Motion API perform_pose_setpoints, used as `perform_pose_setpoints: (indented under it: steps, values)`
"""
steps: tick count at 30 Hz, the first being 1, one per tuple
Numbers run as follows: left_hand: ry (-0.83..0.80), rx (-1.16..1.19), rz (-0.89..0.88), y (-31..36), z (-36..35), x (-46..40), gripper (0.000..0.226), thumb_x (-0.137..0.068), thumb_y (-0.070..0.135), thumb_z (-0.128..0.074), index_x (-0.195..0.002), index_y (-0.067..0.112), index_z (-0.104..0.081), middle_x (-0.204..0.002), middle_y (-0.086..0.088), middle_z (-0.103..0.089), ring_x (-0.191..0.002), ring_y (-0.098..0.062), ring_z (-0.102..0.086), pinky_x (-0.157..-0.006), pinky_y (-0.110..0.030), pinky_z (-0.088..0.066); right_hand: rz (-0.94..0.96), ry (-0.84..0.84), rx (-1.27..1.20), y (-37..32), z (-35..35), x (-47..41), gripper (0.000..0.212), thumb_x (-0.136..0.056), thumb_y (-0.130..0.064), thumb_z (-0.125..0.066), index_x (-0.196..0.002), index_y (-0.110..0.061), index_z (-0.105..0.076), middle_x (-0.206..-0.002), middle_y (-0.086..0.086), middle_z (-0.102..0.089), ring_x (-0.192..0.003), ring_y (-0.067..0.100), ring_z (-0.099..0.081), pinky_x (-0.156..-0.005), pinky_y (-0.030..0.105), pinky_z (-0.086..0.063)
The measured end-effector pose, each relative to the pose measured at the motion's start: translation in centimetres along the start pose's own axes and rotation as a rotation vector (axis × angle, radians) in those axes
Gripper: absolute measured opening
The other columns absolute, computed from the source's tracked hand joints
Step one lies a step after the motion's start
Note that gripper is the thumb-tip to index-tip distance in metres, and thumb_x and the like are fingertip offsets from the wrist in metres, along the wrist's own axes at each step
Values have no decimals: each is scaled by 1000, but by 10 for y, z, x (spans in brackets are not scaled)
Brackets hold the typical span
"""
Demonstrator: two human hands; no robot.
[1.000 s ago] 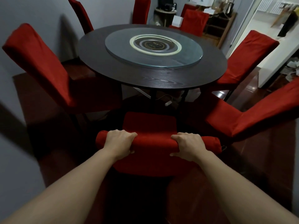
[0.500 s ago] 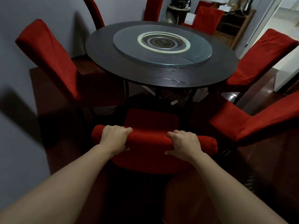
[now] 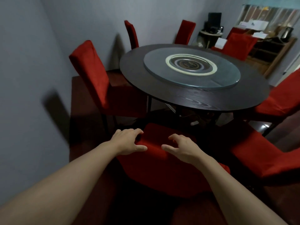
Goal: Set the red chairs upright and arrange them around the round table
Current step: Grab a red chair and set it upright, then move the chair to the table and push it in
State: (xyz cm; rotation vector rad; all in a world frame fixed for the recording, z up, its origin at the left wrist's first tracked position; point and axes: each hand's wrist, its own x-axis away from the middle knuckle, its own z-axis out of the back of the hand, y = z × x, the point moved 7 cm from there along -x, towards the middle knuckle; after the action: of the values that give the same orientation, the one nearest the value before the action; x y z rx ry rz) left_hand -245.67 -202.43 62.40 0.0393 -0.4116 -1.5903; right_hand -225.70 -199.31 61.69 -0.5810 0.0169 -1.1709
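near chair (image 3: 162,168) at table (image 3: 178,95), top hidden by hands | 8 red chairs, right ones cut off | left hand (image 3: 128,142) fingers curled, right hand (image 3: 181,146) spread, contact unclear

- A grey wall (image 3: 29,65) runs along the left side and carries dark shadows.
- The floor (image 3: 84,98) is dark reddish-brown and glossy.
- A wooden shelf unit (image 3: 274,52) stands in the far right corner, with white papers (image 3: 253,24) and a dark kettle (image 3: 286,32) on top.
- A small round stand (image 3: 211,35) near the back wall holds a black device (image 3: 214,19).
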Motion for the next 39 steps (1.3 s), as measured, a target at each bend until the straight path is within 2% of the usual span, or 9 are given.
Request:
perform_pose_setpoints:
  steps: [4, 9, 18, 27, 29, 34, 39]
  values:
    - [44, 20, 64, -23, 24, 3, 68, -85, 51, -63, -142, 29, -35, -139, 1, -49, -126, -19, -48, -109, -42, -31, 2, 31, 37, -32, 9, -26, 69, -86, -52, -62, -142, -19, -38, -141, 8, -43, -122, 23, -49, -98, 36, -46]
    - [48, 50, 156, -70, 47, -6, 66, -84, 46, -66, -141, 27, -38, -137, -1, -50, -126, -20, -48, -107, -40, -35, 11, -33, -4, -70, 2, -70, 69, -83, -42, -70, -140, -18, -41, -140, 9, -42, -121, 23, -49, -95, 31, -46]
    - [2, 79, 201, -189, 88, -67, 65, -84, 43, -67, -140, 26, -38, -137, 0, -47, -123, -20, -48, -106, -41, -36, -10, -72, -15, -145, -2, -184, 67, -82, -41, -71, -138, -19, -42, -138, 7, -42, -117, 20, -50, -83, 23, -42]
    - [26, 78, 192, -333, 169, -146, 64, -85, 42, -67, -140, 27, -39, -140, -1, -48, -128, -20, -46, -106, -41, -36, -6, -46, -48, -254, -9, -316, 67, -85, -40, -69, -141, -19, -38, -141, 7, -38, -119, 19, -48, -83, 21, -39]
    - [10, 80, 194, -343, 173, -152, 63, -84, 41, -67, -140, 29, -39, -140, -1, -49, -128, -20, -46, -107, -41, -36, -9, -63, -62, -264, -12, -325, 71, -85, -39, -68, -143, -20, -33, -141, 8, -38, -117, 19, -48, -81, 22, -39]
    - [27, 95, 205, -411, 207, -208, 66, -84, 41, -67, -141, 29, -37, -139, -2, -49, -127, -21, -47, -106, -42, -38, 8, -72, -79, -310, -8, -419, 75, -85, -39, -69, -145, -19, -29, -141, 10, -38, -121, 21, -47, -84, 23, -39]
    - [65, 61, 247, -471, 248, -281, 72, -83, 43, -68, -143, 27, -32, -140, -3, -46, -128, -21, -45, -104, -42, -39, 67, -62, -94, -348, 8, -524, 74, -84, -40, -68, -144, -20, -30, -140, 8, -37, -108, 16, -48, -80, 23, -39]
